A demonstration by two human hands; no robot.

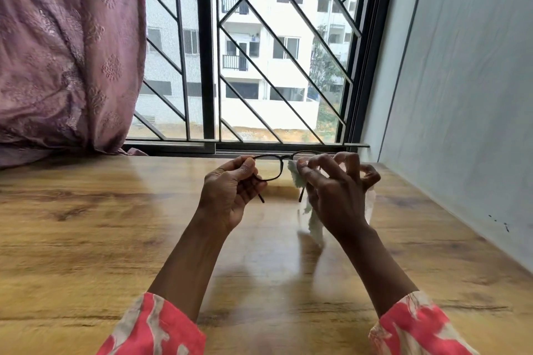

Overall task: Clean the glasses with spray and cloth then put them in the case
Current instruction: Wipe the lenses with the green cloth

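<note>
i see a wooden bench [86, 239] with a warm brown grain and darker knots, and it fills the lower half of my view. its surface is glossy; pale light from the window reflects across the middle, and soft shadows fall on it below the raised arms. the far edge runs along the window sill, and the right edge meets a pale wall. at the far left a mauve patterned curtain [57, 66] hangs down, and its bunched lower folds seem to rest on the bench's back corner, though the blur there keeps me from being sure. i can make out nothing else lying on the wood.
</note>
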